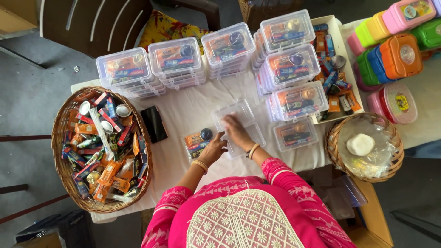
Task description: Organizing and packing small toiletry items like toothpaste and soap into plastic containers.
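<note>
Packing step: right hand point(237, 131) lies flat, fingers spread, on open clear box point(239, 126) mid-table; left hand point(212, 150), loosely curled, touches packet bundle point(197, 142). Bundle likely needs lifting into box.

Right hand point(236, 131) hides open clear box point(239, 124) interior; packet point(196, 143) contents blurred.

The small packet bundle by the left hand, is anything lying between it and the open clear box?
Nothing visible does. The packet bundle lies on the white cloth right beside the open clear box, with the left hand at its edge and the right hand resting on the box.
</note>
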